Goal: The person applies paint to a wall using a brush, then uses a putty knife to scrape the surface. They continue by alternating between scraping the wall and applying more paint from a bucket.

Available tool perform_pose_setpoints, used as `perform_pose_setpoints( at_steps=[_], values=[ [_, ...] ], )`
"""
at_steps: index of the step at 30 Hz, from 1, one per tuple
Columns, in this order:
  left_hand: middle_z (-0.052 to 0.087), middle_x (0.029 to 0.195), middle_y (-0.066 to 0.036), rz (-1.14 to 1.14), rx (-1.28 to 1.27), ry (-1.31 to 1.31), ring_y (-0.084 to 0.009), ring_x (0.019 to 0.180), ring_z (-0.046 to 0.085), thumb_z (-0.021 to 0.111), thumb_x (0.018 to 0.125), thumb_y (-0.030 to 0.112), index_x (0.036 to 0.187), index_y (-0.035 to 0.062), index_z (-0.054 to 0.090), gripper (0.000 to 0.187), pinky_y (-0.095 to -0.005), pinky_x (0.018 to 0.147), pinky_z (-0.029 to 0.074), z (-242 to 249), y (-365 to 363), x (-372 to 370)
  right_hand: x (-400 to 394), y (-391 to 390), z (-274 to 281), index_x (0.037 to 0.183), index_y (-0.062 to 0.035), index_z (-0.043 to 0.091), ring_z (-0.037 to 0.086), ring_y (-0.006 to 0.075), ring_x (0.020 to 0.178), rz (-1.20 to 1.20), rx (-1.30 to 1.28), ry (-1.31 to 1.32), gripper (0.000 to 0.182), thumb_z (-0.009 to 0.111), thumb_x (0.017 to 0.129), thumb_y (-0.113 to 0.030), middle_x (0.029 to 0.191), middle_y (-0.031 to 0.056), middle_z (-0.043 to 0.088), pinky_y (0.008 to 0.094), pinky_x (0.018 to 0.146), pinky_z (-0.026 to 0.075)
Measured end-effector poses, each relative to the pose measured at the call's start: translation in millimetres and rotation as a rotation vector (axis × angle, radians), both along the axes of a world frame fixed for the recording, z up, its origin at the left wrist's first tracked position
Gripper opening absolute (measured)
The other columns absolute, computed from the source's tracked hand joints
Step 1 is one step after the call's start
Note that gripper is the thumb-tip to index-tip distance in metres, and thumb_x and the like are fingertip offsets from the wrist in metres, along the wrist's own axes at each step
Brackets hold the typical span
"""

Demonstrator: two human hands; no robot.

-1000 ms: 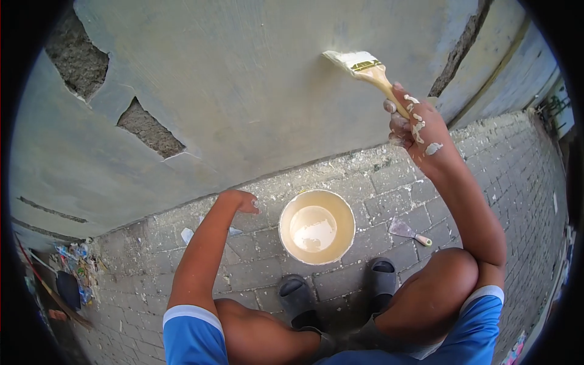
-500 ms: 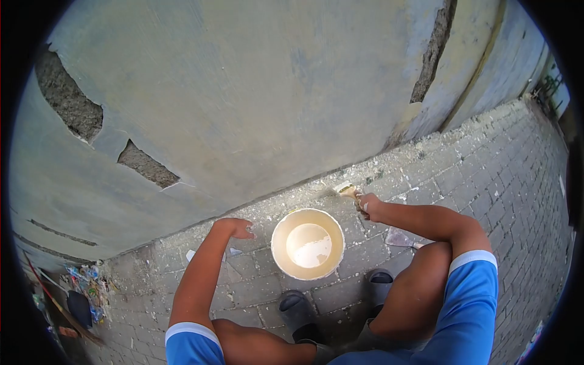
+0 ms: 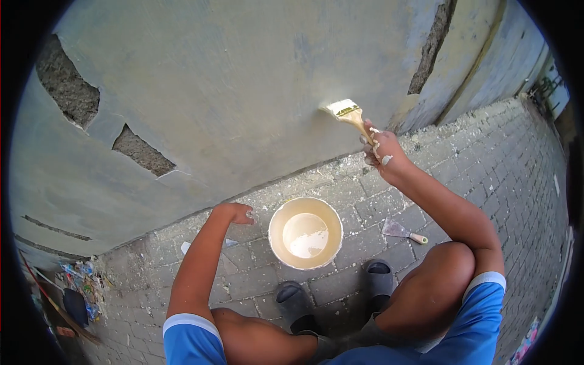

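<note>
One paintbrush (image 3: 348,114), one bucket (image 3: 306,232), one putty knife (image 3: 401,231), two grey shoes (image 3: 294,300), two hands in view. The right hand (image 3: 382,152) is clenched around the wooden handle of the paintbrush, fingers spattered with pale paint; the arm is stretched up and forward from the raised right knee, elbow nearly straight. The brush bristles, loaded with cream paint, press against the grey plastered wall (image 3: 243,91), low down and just left of a vertical crack. The left hand (image 3: 238,213) holds nothing, fingers loosely curled and pointing down near the foot of the wall, arm extended forward from the blue sleeve; whether it touches the brick floor (image 3: 486,164) cannot be told. The bucket stands on the floor between the two arms, just in front of the shoes, with a shallow pool of cream paint inside. The putty knife lies flat on the floor to the right of the bucket, under the right forearm, apart from it. Two broken patches in the plaster show rough grey underneath at left. A small white scrap (image 3: 185,247) lies beside the left forearm.
</note>
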State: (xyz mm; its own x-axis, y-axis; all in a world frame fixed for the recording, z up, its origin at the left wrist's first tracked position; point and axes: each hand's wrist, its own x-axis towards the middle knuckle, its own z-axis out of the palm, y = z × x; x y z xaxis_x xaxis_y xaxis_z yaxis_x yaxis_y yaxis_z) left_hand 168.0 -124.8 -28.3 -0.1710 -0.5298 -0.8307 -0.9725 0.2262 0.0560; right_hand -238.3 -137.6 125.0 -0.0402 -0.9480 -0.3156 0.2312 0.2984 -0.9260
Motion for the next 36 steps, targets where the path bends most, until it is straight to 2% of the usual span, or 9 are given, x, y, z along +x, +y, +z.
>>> perform_pose_setpoints(
  at_steps=[4,9,11,15,18,21,24,29,36],
  values=[
    [0.043,0.148,-0.012,-0.018,-0.021,0.001,-0.0310,0.133,0.043,0.059,0.083,0.059,0.146,0.0150,0.039,0.080,-0.0408,0.110,0.036,-5.4,-12.1,-5.3,-11.9,11.9,-13.8,0.087,-0.0114,0.055,0.040,0.0044,0.052,-0.002,-0.116,0.041,0.035,0.055,0.097,-0.045,0.066,-0.0047,0.047,0.0234,0.045,0.029],
    [0.043,0.147,-0.015,-0.037,-0.027,0.038,-0.0327,0.134,0.042,0.057,0.084,0.061,0.146,0.0142,0.038,0.081,-0.0410,0.110,0.036,-4.2,-17.0,-12.4,-25.0,16.7,-101.0,0.088,-0.0106,0.056,0.038,0.0098,0.043,-0.030,0.314,0.360,0.025,0.051,0.098,-0.033,0.061,-0.0021,0.047,0.0277,0.039,0.027],
    [0.044,0.146,-0.017,-0.057,-0.017,0.033,-0.0338,0.134,0.042,0.056,0.085,0.062,0.146,0.0134,0.037,0.081,-0.0413,0.110,0.036,-1.3,-12.0,-14.6,-40.7,9.6,-158.9,0.077,-0.0062,0.060,0.043,0.0140,0.042,0.111,0.341,0.315,0.041,0.055,0.096,-0.043,0.059,0.0016,0.053,0.0327,0.037,0.031],
    [0.044,0.145,-0.017,-0.072,0.010,-0.008,-0.0341,0.133,0.043,0.056,0.084,0.062,0.146,0.0131,0.038,0.081,-0.0418,0.109,0.036,-1.5,-7.2,-12.5,-31.8,-9.7,-211.0,0.074,-0.0049,0.060,0.048,0.0163,0.044,0.128,0.409,0.469,0.044,0.058,0.094,-0.044,0.062,0.0055,0.058,0.0335,0.038,0.034],
    [0.043,0.146,-0.015,-0.075,0.027,-0.010,-0.0333,0.133,0.043,0.058,0.083,0.061,0.146,0.0153,0.039,0.080,-0.0419,0.109,0.036,-9.9,-3.9,-8.3,-27.3,-30.1,-231.3,0.077,-0.0028,0.061,0.049,0.0179,0.044,0.162,0.447,0.385,0.045,0.059,0.094,-0.045,0.063,0.0071,0.058,0.0344,0.037,0.034],
    [0.043,0.147,-0.014,-0.036,0.051,0.030,-0.0330,0.133,0.043,0.059,0.083,0.060,0.146,0.0160,0.040,0.079,-0.0419,0.109,0.037,-5.5,0.8,-5.8,-11.9,-51.7,-236.9,0.077,-0.0021,0.061,0.051,0.0187,0.045,0.048,0.536,0.511,0.043,0.059,0.094,-0.042,0.066,0.0093,0.059,0.0347,0.037,0.035],
    [0.043,0.146,-0.016,-0.029,0.084,0.032,-0.0338,0.133,0.043,0.058,0.084,0.060,0.147,0.0149,0.036,0.081,-0.0415,0.109,0.036,-8.8,6.8,3.1,-14.1,-71.5,-239.4,0.078,-0.0025,0.059,0.052,0.0193,0.048,0.071,0.415,0.506,0.040,0.059,0.094,-0.039,0.068,0.0098,0.060,0.0364,0.039,0.036],
    [0.042,0.147,-0.016,-0.021,0.099,-0.013,-0.0341,0.134,0.042,0.058,0.085,0.060,0.148,0.0152,0.035,0.081,-0.0414,0.110,0.035,-18.7,12.2,19.1,-3.6,-62.4,-191.3,0.078,-0.0082,0.058,0.037,0.0155,0.046,0.011,0.355,0.105,0.032,0.057,0.095,-0.035,0.059,0.0032,0.048,0.0344,0.046,0.029],
    [0.045,0.146,-0.013,0.003,0.029,-0.007,-0.0333,0.131,0.046,0.059,0.084,0.057,0.143,0.0136,0.044,0.075,-0.0432,0.106,0.039,-13.7,-5.8,23.9,6.1,-22.7,-19.9,0.088,-0.0116,0.055,0.038,0.0097,0.051,0.016,0.242,-0.008,0.025,0.054,0.098,-0.034,0.068,-0.0024,0.049,0.0304,0.048,0.029]
  ],
)
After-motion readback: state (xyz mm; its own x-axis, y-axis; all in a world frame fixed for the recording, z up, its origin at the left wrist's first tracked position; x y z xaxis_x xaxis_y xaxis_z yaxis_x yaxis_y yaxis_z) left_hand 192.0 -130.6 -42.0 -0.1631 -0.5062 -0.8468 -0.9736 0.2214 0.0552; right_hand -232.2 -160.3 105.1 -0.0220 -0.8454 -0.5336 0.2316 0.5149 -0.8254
